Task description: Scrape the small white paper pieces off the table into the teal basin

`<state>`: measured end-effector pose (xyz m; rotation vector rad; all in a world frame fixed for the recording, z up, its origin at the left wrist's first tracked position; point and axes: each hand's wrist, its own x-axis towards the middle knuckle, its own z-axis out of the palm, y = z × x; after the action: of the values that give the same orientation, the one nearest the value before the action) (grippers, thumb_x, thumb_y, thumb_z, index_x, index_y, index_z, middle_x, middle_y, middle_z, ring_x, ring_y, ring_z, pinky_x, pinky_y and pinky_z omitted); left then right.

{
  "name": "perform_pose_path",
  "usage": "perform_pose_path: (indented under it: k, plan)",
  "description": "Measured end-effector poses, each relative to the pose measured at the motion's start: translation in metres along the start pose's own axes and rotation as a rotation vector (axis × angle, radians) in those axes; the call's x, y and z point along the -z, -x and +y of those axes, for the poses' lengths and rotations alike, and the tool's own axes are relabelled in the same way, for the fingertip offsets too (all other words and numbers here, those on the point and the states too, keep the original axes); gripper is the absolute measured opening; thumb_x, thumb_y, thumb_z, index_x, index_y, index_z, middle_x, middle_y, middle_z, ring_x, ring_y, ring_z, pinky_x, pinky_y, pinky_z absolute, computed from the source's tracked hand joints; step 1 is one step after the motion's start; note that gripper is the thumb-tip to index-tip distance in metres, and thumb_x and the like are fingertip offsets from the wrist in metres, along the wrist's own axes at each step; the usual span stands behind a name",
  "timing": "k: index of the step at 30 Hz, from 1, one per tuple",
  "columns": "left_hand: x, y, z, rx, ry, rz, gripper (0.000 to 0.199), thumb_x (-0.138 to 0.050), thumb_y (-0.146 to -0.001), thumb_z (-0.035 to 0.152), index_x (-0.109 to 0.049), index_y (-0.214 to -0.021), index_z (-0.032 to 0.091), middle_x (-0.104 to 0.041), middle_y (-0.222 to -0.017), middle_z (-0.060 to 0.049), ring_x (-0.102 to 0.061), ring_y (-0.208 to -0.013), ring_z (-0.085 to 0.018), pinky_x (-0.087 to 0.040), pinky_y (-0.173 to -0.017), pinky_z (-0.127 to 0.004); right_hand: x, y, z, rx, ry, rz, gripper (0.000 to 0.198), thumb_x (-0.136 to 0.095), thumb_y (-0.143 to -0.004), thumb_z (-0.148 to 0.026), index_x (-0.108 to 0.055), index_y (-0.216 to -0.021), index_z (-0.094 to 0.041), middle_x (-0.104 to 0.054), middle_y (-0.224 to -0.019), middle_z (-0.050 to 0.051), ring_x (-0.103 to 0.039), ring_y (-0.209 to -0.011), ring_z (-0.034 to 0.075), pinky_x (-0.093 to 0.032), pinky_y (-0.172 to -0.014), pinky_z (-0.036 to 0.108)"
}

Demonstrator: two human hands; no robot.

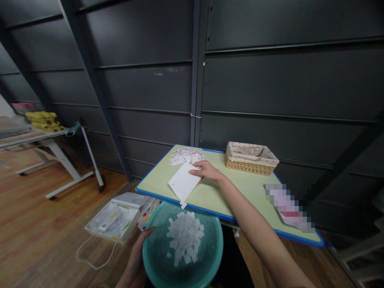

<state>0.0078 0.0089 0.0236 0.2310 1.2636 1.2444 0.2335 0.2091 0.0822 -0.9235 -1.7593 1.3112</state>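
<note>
My right hand (206,171) grips a flat white card (184,182) by its far right edge, low over the pale green tabletop (234,200). At the card's near corner, a few white paper pieces (183,203) hang at the table's blue edge. Below that edge, my left hand (143,242) clasps the rim of a teal mesh basket (220,244) at its left side. Inside the basket lies a heap of small white paper squares (186,236). Behind the card, a spread of white and pinkish paper scraps (186,156) covers the table's far left corner.
A cloth-lined wicker basket (252,159) stands at the table's back right. Near the right edge lies a partly blurred-out flat item (288,208). On the floor at left sits an open white box (112,218) with a cord. Another table (33,138) holds yellow material. Dark panels rise behind.
</note>
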Motion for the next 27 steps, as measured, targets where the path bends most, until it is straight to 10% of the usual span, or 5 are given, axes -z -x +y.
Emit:
perform_pose_path:
  k: [7,27]
  plan:
    - [0.001,-0.002,0.0,-0.011,0.026,0.0,0.004,-0.063,-0.075,0.011,-0.062,-0.075,0.015,-0.065,-0.043,0.0,-0.058,-0.037,-0.017,-0.05,-0.041,-0.029,0.008,-0.006,0.003,0.065,-0.048,0.334,0.048,-0.076,-0.061,-0.056,-0.067,-0.081,-0.013,-0.064,-0.069,0.003,-0.057,-0.058,0.014,-0.05,-0.046,0.025]
    - [0.003,-0.002,0.0,0.027,0.035,-0.024,0.011,-0.064,-0.073,0.011,-0.064,-0.084,0.013,-0.064,-0.043,0.001,-0.059,-0.038,-0.018,-0.049,-0.042,-0.03,-0.003,0.001,-0.001,0.001,-0.042,-0.002,0.042,-0.079,-0.061,-0.05,-0.068,-0.08,-0.014,-0.065,-0.069,0.002,-0.059,-0.058,0.014,-0.051,-0.048,0.025]
